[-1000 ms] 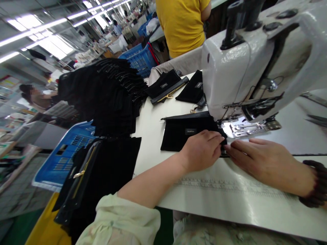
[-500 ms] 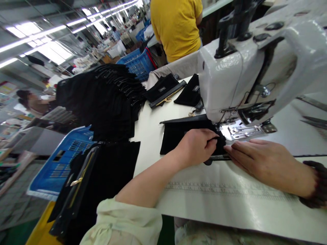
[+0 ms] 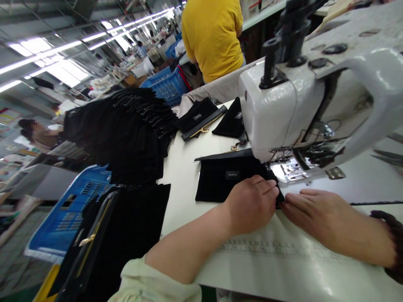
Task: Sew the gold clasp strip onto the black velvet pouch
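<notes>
Flat on the white desk (image 3: pixel 192 159) lies a black pouch (image 3: pixel 217 184), a small dark label (image 3: pixel 233 174) on its upper face and its right end tucked under the head of a white sewing machine (image 3: pixel 277 109). The left hand (image 3: pixel 252 203) rests on that right end, its fingers (image 3: pixel 267 188) bent down over the cloth; whether they pinch the edge or only press on it cannot be told. The right hand (image 3: pixel 311 212) lies flat on the desk just beside it, fingers straight and close together, their tips touching the pouch's near corner. A dark band (image 3: pixel 392 235) circles the right wrist. Right behind both hands shines the machine's metal needle plate (image 3: pixel 289 171). A printed ruler strip (image 3: pixel 261 247) runs along the desk's near edge, below the hands.

Farther back on the desk lie two more black pouches (image 3: pixel 197 118) (image 3: pixel 231 119), one with a gold clasp. To the left, a tall stack of black pieces (image 3: pixel 126 130) overhangs the desk's edge, above a blue crate (image 3: pixel 67 209). Behind, a person in a yellow shirt (image 3: pixel 210 33) stands, back turned, near another blue crate (image 3: pixel 166 86).
</notes>
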Demonstrator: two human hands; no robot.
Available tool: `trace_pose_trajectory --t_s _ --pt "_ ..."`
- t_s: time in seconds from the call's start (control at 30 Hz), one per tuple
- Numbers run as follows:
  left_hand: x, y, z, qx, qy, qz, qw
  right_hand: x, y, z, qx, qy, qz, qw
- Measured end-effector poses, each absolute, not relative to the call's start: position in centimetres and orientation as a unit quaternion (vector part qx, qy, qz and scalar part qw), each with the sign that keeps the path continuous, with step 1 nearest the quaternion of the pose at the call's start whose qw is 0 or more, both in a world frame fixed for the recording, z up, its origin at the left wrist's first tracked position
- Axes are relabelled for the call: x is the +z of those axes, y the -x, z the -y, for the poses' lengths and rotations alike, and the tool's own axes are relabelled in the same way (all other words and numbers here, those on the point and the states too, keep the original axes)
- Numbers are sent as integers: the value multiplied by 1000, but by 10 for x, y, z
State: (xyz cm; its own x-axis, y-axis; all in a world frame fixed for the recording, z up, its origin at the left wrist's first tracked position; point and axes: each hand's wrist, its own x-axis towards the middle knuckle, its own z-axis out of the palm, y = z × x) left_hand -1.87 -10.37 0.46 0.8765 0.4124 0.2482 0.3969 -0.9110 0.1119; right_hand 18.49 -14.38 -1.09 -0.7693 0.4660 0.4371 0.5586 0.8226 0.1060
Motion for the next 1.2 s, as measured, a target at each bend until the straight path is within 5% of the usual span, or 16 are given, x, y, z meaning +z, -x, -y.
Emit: trace_pose_trajectory --t_s 0.3,1.2 --pt "4 16 111 60 -970 -235 -12 -13 -195 155 -90 288 936 179" --pt "-14 28 96 179 -954 -238 -16 -16 -194 144 -107 349 916 166"
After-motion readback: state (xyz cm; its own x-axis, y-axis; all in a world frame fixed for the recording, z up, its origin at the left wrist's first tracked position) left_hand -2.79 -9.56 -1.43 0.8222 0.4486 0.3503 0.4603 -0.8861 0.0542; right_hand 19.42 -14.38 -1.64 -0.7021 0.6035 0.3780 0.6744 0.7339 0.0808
